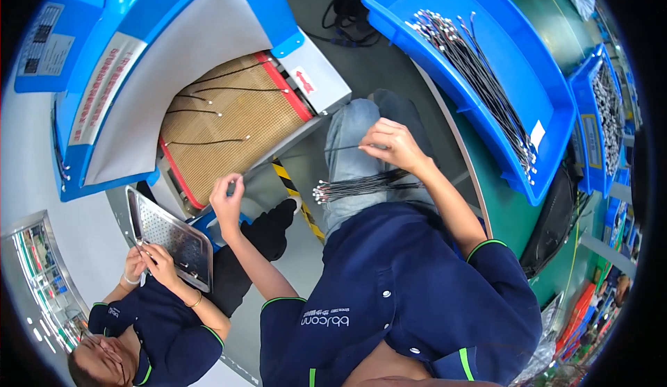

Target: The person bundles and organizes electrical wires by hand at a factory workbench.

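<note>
A thin black cable (340,149) is stretched between my two hands above my lap. Its right part is pinched in the fingers of my right hand (392,144). My left hand (228,205), beside the conveyor's front edge, is closed in a pinch on what looks like the cable's other end. Across my thighs lies a bundle of black cables (368,187) with small white connectors at the left. Several similar cables (212,142) rest spread apart on the tan mesh conveyor belt (229,119) beyond my left hand.
The blue machine hood (167,19) covers the belt's far part. At right, a blue bin (514,60) with many black cables stands on a green table (462,112). A co-worker (163,310) sits at lower left by a metal tray (174,237), hands raised over its edge.
</note>
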Demonstrator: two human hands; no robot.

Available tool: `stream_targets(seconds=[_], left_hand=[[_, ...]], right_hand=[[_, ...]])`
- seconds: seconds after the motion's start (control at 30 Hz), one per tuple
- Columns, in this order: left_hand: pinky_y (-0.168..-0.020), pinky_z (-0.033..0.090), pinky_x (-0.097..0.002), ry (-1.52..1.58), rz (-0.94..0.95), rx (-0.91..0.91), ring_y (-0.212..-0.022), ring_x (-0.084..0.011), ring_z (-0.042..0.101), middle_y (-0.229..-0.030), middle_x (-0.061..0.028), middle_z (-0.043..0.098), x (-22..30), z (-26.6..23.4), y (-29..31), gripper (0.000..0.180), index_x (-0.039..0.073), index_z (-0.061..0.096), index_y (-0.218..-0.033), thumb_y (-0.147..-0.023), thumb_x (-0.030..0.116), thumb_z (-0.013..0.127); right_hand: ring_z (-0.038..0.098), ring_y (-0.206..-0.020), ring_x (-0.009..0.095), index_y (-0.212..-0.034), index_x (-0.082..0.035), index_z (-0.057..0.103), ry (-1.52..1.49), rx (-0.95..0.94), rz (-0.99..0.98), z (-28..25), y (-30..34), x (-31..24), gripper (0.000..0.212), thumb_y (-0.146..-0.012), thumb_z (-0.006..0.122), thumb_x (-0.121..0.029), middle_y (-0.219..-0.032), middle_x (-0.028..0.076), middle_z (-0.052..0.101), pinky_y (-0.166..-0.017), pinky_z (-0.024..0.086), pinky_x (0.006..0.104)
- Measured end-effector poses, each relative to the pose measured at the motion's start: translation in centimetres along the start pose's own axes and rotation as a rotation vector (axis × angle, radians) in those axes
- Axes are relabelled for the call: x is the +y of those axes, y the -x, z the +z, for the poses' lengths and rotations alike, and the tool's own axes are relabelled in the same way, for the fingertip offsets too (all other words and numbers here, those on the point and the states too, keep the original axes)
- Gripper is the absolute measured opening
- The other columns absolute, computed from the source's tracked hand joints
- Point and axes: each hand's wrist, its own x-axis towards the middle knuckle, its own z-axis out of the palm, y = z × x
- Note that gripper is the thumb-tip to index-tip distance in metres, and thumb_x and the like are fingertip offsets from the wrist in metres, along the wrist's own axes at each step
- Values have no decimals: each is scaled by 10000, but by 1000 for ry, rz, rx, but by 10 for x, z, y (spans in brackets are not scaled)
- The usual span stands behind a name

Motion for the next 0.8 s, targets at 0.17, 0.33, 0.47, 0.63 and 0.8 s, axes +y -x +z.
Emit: stream_targets(seconds=[0.17, 0.33, 0.47, 0.63, 0.8], left_hand=[[-741, 480, -317, -77, -26, 19, -810, -237, 626, -861, -100, 648, -47, -43, -55, 84, 6, 648, -857, -800, 63, 674], [-843, 464, -339, -75, 54, 6, -943, -266, 603, -989, -127, 633, -80, -62, -104, 113, -8, 639, -878, -817, 84, 667], [-878, 458, -359, -111, 40, -22, -1007, -285, 581, -1066, -130, 611, -100, -62, -119, 128, 10, 657, -876, -805, 112, 683], [-977, 404, -378, -221, 66, 120, -1128, -313, 508, -1190, -143, 549, -98, -60, -117, 254, 44, 628, -1060, -822, 124, 667], [-1017, 365, -387, -156, 55, 213, -1176, -303, 485, -1210, -142, 538, -40, -46, -78, 291, 37, 581, -1149, -871, 121, 607]], right_hand=[[568, -782, 214, -788, -90, 641, 6, 104, -40, 52, -62, -19, 104, -728, 719, -126, -786, 24, 579, -712, 476, 327], [532, -946, 239, -790, -80, 631, 17, 154, -14, 90, -101, -26, 144, -692, 727, -124, -904, 36, 566, -865, 426, 379], [511, -1002, 252, -812, -73, 635, 104, 135, 21, 94, -120, -32, 179, -672, 736, -121, -951, 52, 563, -896, 408, 386], [529, -968, 269, -848, -69, 643, 32, 148, 0, 72, -114, -43, 162, -717, 721, -125, -957, 64, 567, -870, 429, 386], [578, -925, 299, -919, -73, 638, -96, -212, 269, 39, -37, -23, 187, -786, 687, -197, -897, 96, 600, -815, 461, 394]])
